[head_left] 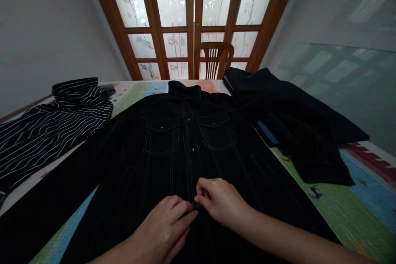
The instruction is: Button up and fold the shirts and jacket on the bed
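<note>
A black denim jacket (161, 173) with pale stitching lies spread face up, its collar at the far end and two flapped chest pockets below it. Its front is closed by metal snap buttons, two of them showing on the upper placket. My left hand (170, 222) has its fingers closed at the lower placket. Just beside it, my right hand (219, 198) pinches the placket edge between thumb and curled forefinger. A small shiny spot, probably a button, shows between the fingertips; the fingers partly hide it.
A striped black-and-white garment (71, 119) lies to the left. Dark folded clothes (297, 99) are at the right, with a jacket sleeve lying in front of them. A colourful patterned mat (368, 198) covers the table. A wooden chair (213, 55) stands beyond, before glazed doors (176, 8).
</note>
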A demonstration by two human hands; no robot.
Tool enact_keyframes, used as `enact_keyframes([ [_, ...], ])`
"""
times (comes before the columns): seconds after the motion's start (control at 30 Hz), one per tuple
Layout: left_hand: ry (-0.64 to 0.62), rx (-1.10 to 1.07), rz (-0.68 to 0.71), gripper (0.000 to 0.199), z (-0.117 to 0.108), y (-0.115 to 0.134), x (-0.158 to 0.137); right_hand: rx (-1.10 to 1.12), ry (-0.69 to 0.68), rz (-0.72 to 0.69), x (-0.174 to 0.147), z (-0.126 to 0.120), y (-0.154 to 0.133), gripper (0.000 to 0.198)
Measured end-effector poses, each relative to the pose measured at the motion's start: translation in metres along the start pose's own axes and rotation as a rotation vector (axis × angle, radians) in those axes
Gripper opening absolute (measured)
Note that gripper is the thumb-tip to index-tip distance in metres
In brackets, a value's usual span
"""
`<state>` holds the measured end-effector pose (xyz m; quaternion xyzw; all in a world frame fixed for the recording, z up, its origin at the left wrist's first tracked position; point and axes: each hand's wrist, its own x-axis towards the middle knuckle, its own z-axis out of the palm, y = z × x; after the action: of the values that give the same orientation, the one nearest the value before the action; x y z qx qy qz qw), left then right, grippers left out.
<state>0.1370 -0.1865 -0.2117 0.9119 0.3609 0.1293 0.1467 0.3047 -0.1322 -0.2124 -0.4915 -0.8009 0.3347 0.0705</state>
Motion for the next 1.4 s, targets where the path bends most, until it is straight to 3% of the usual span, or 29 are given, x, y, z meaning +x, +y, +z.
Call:
enact_keyframes([
  [0.37,-0.024,0.014,-0.067,0.047,0.007,0.000,-0.001,-0.177,-0.097,-0.025,0.010,-0.011,-0.009,0.009],
  [0.57,0.047,0.093,-0.021,0.048,0.010,-0.001,-0.001,-0.102,-0.101,-0.038,0.015,-0.011,-0.002,0.003],
  [1.03,0.252,0.306,-0.027,0.022,0.009,-0.005,0.002,-0.079,-0.041,-0.127,0.013,-0.007,0.007,0.013],
  [1.13,0.233,0.350,-0.019,0.020,0.009,-0.011,0.003,-0.058,-0.047,-0.156,0.009,-0.008,0.007,0.019],
  [1.27,0.220,0.374,0.006,0.016,0.004,-0.007,-0.001,-0.073,-0.064,-0.274,-0.014,-0.008,0.004,0.015],
  [1.4,0.194,0.312,0.038,0.020,-0.004,0.008,-0.011,-0.291,-0.044,-0.610,-0.050,0.015,0.006,0.013],
])
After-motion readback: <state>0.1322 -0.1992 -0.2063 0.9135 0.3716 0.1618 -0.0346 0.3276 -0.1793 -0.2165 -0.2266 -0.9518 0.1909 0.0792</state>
